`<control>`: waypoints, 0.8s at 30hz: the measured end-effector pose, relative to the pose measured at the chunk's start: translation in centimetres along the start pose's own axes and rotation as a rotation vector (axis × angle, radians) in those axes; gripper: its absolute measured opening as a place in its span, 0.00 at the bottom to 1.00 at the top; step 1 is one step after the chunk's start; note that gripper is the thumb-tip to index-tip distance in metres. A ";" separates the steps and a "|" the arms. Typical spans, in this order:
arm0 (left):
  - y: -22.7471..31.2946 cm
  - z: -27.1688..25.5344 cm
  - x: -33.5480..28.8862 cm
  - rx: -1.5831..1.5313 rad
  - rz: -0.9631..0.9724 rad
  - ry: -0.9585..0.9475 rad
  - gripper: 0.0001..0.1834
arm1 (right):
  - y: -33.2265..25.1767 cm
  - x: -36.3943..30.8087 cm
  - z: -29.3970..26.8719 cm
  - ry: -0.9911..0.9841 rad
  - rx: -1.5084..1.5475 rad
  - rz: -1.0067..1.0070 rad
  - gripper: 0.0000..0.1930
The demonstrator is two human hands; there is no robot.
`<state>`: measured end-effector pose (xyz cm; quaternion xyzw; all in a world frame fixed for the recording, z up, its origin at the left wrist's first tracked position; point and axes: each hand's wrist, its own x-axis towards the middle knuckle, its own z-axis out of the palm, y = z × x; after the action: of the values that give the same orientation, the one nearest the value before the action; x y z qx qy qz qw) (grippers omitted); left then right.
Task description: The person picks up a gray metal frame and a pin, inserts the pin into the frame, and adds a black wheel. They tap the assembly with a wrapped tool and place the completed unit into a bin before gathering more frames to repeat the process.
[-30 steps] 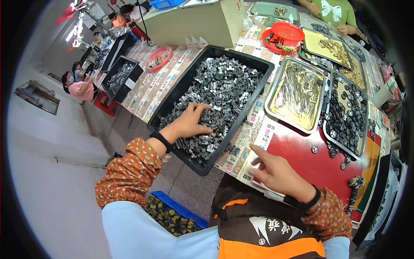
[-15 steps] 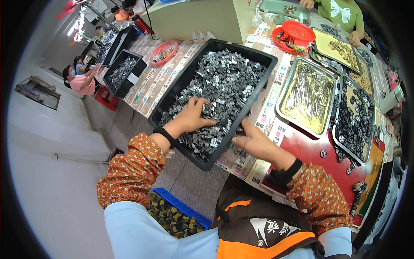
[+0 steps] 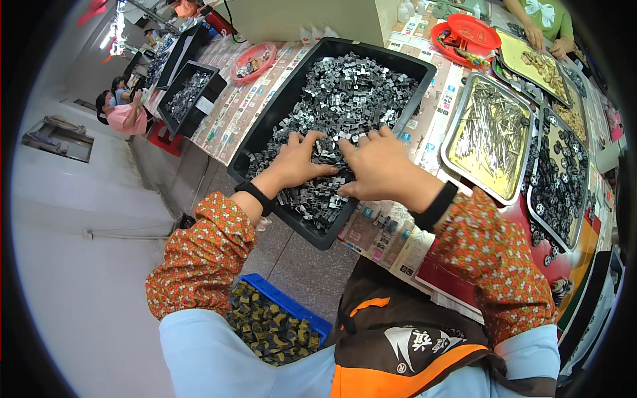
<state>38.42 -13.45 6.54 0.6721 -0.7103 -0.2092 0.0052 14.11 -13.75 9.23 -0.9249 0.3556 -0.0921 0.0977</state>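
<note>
A large black tray (image 3: 424, 79) is heaped with small black and grey parts (image 3: 355, 83), some of them shiny. Its near end juts past the table edge. My left hand (image 3: 296, 164) rests on the heap at the near left, thumb and fingers apart, fingertips partly among the parts. Opposite it, my right hand (image 3: 381, 166) lies over the right side of the heap with its fingers spread. The two thumbs point toward each other across a small gap. Neither hand visibly lifts a part.
Right of the tray stand a metal tray of thin silvery pieces (image 3: 491, 132) and a tray of small black wheels (image 3: 561, 169). A red basket (image 3: 474, 33) is behind them. A blue crate (image 3: 279, 298) sits on the floor below. Co-workers sit at far left and far right.
My right hand has left the tray's right rim and moved up and inward onto the parts. The left hand stays nearly in place. The view has shifted slightly.
</note>
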 end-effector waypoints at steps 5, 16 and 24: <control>-0.1 0.5 1.0 -0.050 -0.060 0.004 0.51 | -1.7 2.4 2.2 -0.074 -0.048 0.070 0.64; -1.3 1.6 2.3 -0.185 -0.106 0.098 0.44 | -3.2 4.4 5.1 0.205 0.220 0.272 0.47; 3.4 -0.5 1.2 -1.181 -0.242 0.026 0.21 | -2.7 5.1 4.9 0.305 0.844 0.453 0.34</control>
<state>35.18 -14.71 7.71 0.6340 -0.3925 -0.5591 0.3624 20.73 -14.67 5.64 -0.6803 0.4894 -0.3386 0.4277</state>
